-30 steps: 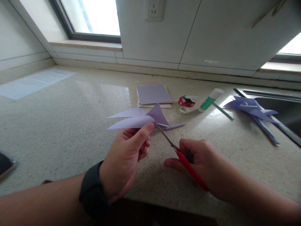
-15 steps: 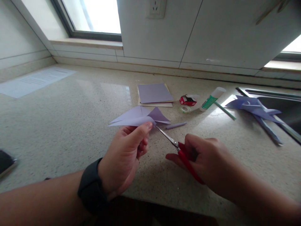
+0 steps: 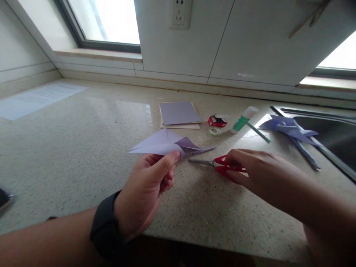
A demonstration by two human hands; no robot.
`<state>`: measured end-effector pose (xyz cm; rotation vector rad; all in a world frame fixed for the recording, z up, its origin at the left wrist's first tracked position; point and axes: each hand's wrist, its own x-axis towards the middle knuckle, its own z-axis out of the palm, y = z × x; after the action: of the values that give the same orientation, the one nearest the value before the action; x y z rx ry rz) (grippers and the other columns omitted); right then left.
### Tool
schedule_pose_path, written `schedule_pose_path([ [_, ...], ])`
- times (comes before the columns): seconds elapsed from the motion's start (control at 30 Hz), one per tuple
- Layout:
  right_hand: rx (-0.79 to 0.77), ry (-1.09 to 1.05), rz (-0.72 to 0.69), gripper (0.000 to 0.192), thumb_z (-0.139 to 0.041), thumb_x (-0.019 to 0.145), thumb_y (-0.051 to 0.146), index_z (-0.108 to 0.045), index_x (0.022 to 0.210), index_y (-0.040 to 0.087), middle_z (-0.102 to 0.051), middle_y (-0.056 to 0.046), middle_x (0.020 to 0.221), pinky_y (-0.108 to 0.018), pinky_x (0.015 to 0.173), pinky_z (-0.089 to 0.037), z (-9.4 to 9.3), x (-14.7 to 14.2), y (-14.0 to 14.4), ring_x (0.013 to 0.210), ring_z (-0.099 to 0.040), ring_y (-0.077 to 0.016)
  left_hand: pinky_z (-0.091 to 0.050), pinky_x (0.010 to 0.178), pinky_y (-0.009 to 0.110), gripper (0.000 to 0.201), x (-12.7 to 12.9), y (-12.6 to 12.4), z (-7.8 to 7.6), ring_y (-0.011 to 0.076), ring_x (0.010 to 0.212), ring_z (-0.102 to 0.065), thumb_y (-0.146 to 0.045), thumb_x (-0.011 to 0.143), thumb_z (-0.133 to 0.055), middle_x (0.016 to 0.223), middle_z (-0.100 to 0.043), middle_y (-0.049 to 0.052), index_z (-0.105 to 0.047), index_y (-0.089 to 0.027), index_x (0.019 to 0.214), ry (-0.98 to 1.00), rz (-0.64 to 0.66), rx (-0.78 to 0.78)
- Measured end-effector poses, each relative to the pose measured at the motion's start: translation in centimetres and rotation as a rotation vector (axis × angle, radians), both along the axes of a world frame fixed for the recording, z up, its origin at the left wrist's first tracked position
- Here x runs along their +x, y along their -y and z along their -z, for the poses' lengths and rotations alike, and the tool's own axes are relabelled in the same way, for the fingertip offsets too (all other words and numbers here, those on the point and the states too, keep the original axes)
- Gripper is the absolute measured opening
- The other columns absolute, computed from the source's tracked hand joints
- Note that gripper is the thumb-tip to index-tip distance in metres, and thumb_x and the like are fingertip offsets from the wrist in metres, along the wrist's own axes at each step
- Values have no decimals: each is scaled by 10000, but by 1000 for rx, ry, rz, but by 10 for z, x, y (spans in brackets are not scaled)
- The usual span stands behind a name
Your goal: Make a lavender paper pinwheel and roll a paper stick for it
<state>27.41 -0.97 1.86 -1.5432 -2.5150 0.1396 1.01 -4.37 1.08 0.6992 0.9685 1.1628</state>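
Note:
Between thumb and fingers, my left hand [image 3: 151,185] pinches a sheet of purple paper [image 3: 155,142] that has slits cut in it and one flap curled up. Red-handled scissors [image 3: 204,162] are in my right hand [image 3: 247,167], with their blades closed and pointing left. The blade tips lie just right of the paper, apart from it. Behind the paper's right corner a thin rolled purple paper stick [image 3: 205,150] rests on the counter.
Beyond the paper sit a stack of square paper [image 3: 179,113], a red box [image 3: 217,121], a tape roll [image 3: 214,131], a glue stick [image 3: 244,119] and a green stick [image 3: 258,132]. A purple pinwheel [image 3: 290,128] lies at the sink edge [image 3: 330,154]. A printed sheet [image 3: 41,98] is far left.
The scissors have come away from the paper at my left thumb, turned level and closed. My right hand has moved back with them. My left hand still holds the paper.

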Motion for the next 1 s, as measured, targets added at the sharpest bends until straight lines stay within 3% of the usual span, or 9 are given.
schedule_pose_path([
  [0.2,-62,177,-25,92,-607,911,229,-694,888,205,-699,-56,829,-335,681,-440,-4,-16,0,752,-647,-208,-280,464,214,402,1,1,1,70,496,-302,-402,791,-804,539,-441,-63,-511,-179,629,-5,19,21],
  [0.33,-18,288,-77,123,-624,856,113,-719,868,190,-711,-84,872,-366,731,-464,-14,-23,0,823,-652,-237,-273,461,208,429,1,-1,4,66,495,-293,-397,787,-816,542,-434,-64,-495,-176,607,20,17,19],
  [0.4,8,245,-82,121,-643,833,100,-724,870,181,-718,-90,878,-375,724,-467,-21,-31,3,811,-652,-241,-263,458,203,419,0,-3,5,64,495,-286,-383,789,-820,544,-431,-67,-501,-174,617,49,18,22],
  [0.5,25,-115,-46,78,-642,862,184,-719,863,198,-705,-45,784,-329,645,-457,-28,-54,9,697,-625,-186,-254,459,201,397,-1,-5,6,63,494,-286,-374,782,-830,540,-436,-68,-522,-172,634,70,9,17],
  [0.6,-198,-621,-21,105,-623,854,220,-727,866,211,-693,-1,710,-255,539,-439,-25,-82,14,596,-588,-128,-241,455,212,427,-2,-7,8,65,486,-281,-376,778,-829,517,-425,-64,-505,-171,588,70,12,29],
  [0.67,-324,-813,34,95,-644,825,244,-720,847,192,-682,-2,679,-243,516,-434,-20,-98,15,582,-579,-123,-239,460,218,430,-2,-7,9,67,487,-281,-380,786,-819,510,-419,-62,-507,-171,576,77,20,51],
  [0.8,-416,-1024,78,119,-670,804,279,-707,831,169,-647,6,643,-230,484,-422,-11,-112,15,548,-544,-107,-246,469,220,400,-2,-6,9,71,501,-298,-392,790,-811,535,-433,-57,-540,-168,599,72,37,64],
  [1.0,-378,-1113,75,117,-698,791,287,-687,796,170,-607,30,590,-211,445,-419,-11,-112,17,505,-525,-95,-229,463,231,415,-1,-4,8,74,496,-277,-399,834,-774,528,-408,-64,-523,-169,597,50,64,92],
])
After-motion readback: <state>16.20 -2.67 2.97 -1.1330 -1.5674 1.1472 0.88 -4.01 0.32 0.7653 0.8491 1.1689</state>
